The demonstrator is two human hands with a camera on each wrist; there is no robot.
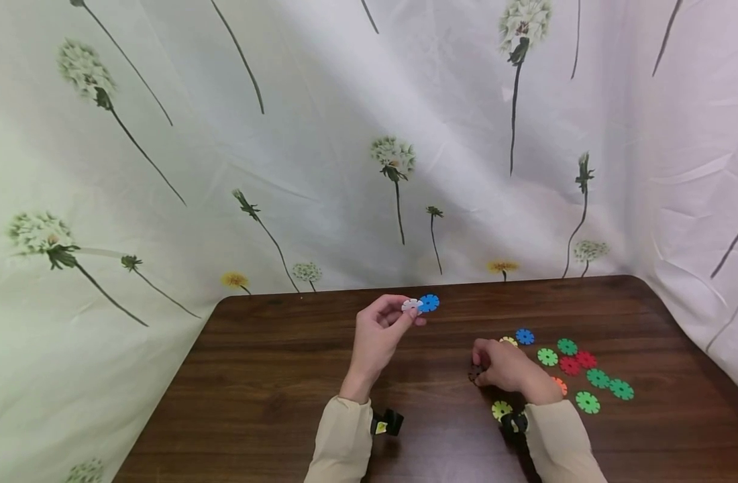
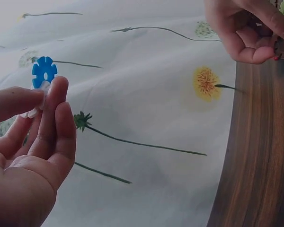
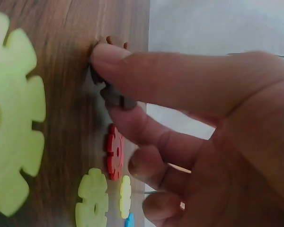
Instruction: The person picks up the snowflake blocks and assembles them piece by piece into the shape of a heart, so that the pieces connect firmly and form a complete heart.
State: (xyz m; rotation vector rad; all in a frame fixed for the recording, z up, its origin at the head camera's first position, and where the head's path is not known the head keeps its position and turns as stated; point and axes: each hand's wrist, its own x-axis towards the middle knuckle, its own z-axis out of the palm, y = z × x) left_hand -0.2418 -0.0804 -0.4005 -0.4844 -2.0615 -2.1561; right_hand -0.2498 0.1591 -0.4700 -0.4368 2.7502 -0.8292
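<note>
My left hand (image 1: pixel 375 339) is raised above the table and pinches a white notched disc (image 1: pixel 410 305) between thumb and fingers. A blue notched disc (image 1: pixel 429 303) sticks out from the white one, their edges meeting; the left wrist view shows the blue disc (image 2: pixel 39 71) standing above the fingertips. Lower and to the right, my right hand (image 1: pixel 514 367) holds a brown notched disc (image 1: pixel 473 374) close to the tabletop. Thumb and index finger pinch that brown disc (image 3: pixel 117 97) in the right wrist view, hiding part of it.
Several flat notched discs lie about the right hand: a blue one (image 1: pixel 524 337), red ones (image 1: pixel 569 366), green ones (image 1: pixel 621 389) and a yellow-green one (image 1: pixel 501 410). An orange disc (image 1: pixel 560 385) is partly covered by the right wrist. Behind the brown table (image 1: pixel 272 376) hangs a flower-printed cloth (image 1: pixel 321 201).
</note>
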